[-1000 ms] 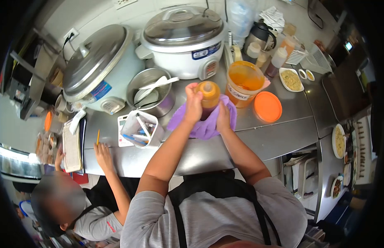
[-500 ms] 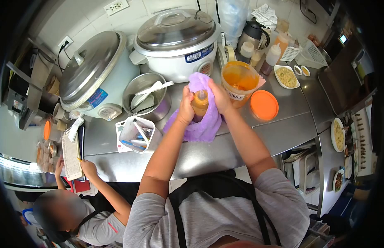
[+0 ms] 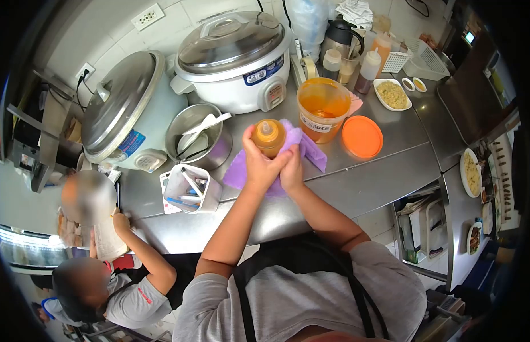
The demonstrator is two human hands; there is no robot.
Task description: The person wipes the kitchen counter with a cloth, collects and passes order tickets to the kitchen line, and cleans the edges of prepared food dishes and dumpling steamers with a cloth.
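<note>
My left hand (image 3: 261, 166) is wrapped around a squeeze bottle (image 3: 269, 141) of orange-brown sauce, which stands roughly upright with its nozzle up. Beside it my right hand (image 3: 292, 166) is closed on a purple cloth (image 3: 314, 153); its fingers meet my left fingertips at the bottle's right side. Part of the cloth spreads under the hands onto the steel counter. Just beyond, to the right, is an open tub (image 3: 323, 108) labelled "SAUCE", with orange residue inside. Its orange lid (image 3: 362, 137) lies flat next to it.
Two large rice cookers (image 3: 233, 62) stand at the back left. Nearer are a metal pot (image 3: 198, 134) with utensils and a white pen holder (image 3: 191, 191). Several sauce bottles (image 3: 368, 71) and a bowl of noodles or rice (image 3: 392, 94) are at right. A co-worker (image 3: 128, 285) holds papers at left.
My left hand has shifted to the bottle's front and left. My right hand has come down and inward with the cloth, off the bottle's upper side. The co-worker's papers have moved lower.
</note>
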